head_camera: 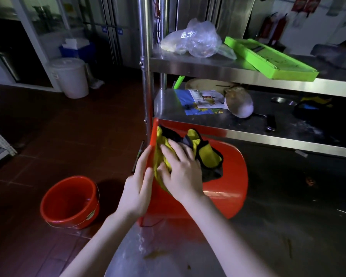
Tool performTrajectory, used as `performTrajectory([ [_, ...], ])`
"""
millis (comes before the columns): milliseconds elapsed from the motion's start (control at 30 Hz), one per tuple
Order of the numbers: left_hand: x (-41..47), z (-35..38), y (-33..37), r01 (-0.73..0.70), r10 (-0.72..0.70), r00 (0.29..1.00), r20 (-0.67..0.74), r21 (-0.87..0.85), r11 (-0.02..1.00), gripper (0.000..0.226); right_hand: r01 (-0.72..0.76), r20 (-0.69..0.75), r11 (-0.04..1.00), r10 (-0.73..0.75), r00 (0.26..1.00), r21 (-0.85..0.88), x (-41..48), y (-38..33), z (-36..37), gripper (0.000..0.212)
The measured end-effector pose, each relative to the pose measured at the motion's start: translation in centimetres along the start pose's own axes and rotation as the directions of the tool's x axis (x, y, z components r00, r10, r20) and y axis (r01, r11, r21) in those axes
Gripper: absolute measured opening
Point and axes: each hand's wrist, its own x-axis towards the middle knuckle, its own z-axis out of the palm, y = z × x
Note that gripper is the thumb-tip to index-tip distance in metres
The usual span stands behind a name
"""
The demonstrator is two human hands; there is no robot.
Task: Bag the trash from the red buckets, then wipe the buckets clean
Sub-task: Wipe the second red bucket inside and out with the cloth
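Note:
A red bucket (230,186) lies on its side on the steel table (288,226), its rim turned to the left. My left hand (137,188) holds that rim, fingers up along the outer edge. A yellow cloth with black trim (204,152) is draped over the bucket's rim and side. My right hand (180,168) presses on the cloth with spread fingers, the thumb tucked into a fold. A second red bucket (70,202) stands upright on the floor at the lower left, and it looks wet inside.
A clear plastic bag (194,40) and a green slicer board (268,58) lie on the top shelf. The shelf under it holds a printed packet (200,100) and a pale round vegetable (239,103). A white lidded tub (70,76) stands on the brown tiled floor.

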Motion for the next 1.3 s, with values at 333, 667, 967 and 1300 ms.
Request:
performTrajectory([
  [333, 8.0, 2.3, 4.1, 0.316, -0.295, 0.938, -0.183, 0.100, 0.943, 0.045, 0.021, -0.023, 1.000, -0.021, 1.000, -0.003, -2.7, 5.4, -1.5, 0.056],
  [667, 1.9, 2.3, 2.1, 0.092, -0.088, 0.986, -0.139, 0.024, 0.995, 0.041, -0.403, 0.028, 0.913, 0.402, 0.915, 0.061, 2.7, 7.6, -2.8, 0.037],
  [967, 1.1, 0.3, 1.0, 0.076, -0.067, 0.984, -0.166, 0.050, 0.996, 0.042, 0.028, -0.043, 0.998, -0.026, 0.999, 0.055, 0.9, 4.1, -2.0, 0.044],
  [1300, -3.3, 4.4, 0.0, -0.030, 0.036, 0.989, -0.142, 0.042, 0.999, 0.050, -0.398, -0.013, 0.917, 0.398, 0.917, 0.030, 2.0, 9.4, -3.8, 0.039],
])
